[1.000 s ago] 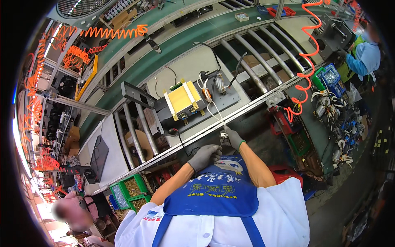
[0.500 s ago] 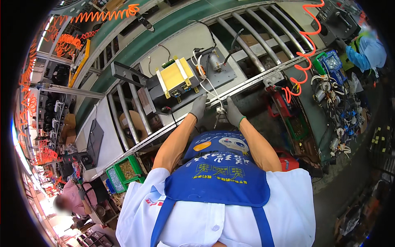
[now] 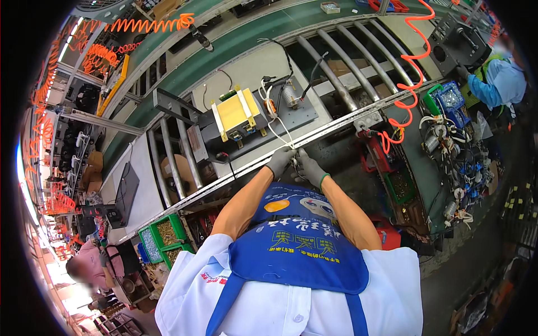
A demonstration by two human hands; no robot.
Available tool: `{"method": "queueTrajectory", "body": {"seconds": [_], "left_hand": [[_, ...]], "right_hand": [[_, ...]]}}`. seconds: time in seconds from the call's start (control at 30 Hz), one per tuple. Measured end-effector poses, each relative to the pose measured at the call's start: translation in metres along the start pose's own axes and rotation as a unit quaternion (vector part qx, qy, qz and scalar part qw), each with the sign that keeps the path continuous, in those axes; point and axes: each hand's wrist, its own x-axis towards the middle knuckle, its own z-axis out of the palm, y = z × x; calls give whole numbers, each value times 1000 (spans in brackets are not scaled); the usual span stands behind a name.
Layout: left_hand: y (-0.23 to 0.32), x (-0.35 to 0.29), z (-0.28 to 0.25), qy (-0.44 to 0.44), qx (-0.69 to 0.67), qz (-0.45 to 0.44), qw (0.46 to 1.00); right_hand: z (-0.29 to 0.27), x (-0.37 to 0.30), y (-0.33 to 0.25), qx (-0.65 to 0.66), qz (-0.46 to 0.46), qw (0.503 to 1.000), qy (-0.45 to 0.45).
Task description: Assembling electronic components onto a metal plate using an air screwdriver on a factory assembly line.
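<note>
My left hand and my right hand, both in grey gloves, are close together at the near edge of the conveyor. Their fingers are closed on the end of a white cable; the held part is mostly hidden. From there the cable runs up to a dark metal base plate. On this plate stand a transformer wrapped in yellow, with pale strips, and a ribbed silver cylinder. A black upright bracket rises at the assembly's left.
Metal rollers flank the assembly. An orange coiled air hose hangs at right, near a bench with bundled wired parts. Green bins of small parts sit at lower left. A co-worker in blue handles a black panel.
My hands have come together and closed on the cable end, which hung between them before. The view has shifted slightly.
</note>
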Motion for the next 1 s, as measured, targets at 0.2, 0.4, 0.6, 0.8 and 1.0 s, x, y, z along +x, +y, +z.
{"method": "queueTrajectory", "body": {"seconds": [0.2,0.4,0.6,0.8,1.0], "left_hand": [[-18,12,-4,-18,-80,-47,996],[-11,17,-6,9,-134,-100,986],[-10,34,-5,-9,-172,-154,973],[12,42,-7,-80,-103,-140,981],[54,25,-1,-93,-214,-243,942]], "right_hand": [[-5,4,7,-4,35,999,-17],[8,2,9,33,28,998,39],[3,8,6,47,-24,993,110],[2,11,-3,-13,-53,983,173],[10,6,-22,-190,-81,950,233]]}}
